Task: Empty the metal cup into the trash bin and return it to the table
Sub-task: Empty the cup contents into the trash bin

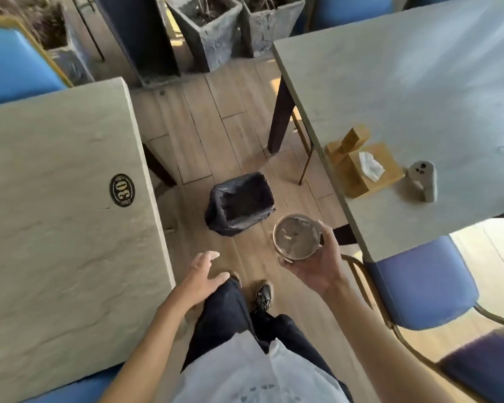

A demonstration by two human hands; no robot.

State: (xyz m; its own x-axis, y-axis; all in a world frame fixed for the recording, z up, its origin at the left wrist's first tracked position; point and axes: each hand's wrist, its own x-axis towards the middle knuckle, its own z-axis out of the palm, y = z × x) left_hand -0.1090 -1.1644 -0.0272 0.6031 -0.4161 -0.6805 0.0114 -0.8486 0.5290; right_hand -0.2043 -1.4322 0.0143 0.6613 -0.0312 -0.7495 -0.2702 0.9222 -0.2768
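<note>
My right hand (317, 263) holds the round metal cup (297, 236) upright from below, above the wooden floor. Grey ash and a few butts lie inside it. The trash bin (240, 203), lined with a black bag, stands on the floor just ahead and to the left of the cup. My left hand (200, 279) hovers with fingers apart and nothing in it, between the left table and my legs. The grey table (405, 82) on the right lies beside the cup.
A second grey table (56, 213) with a "30" badge (122, 190) fills the left. On the right table stand a wooden tissue box (364, 170) and a grey stone holder (424, 180). A blue chair (419, 286) sits at right, concrete planters (213, 33) at the back.
</note>
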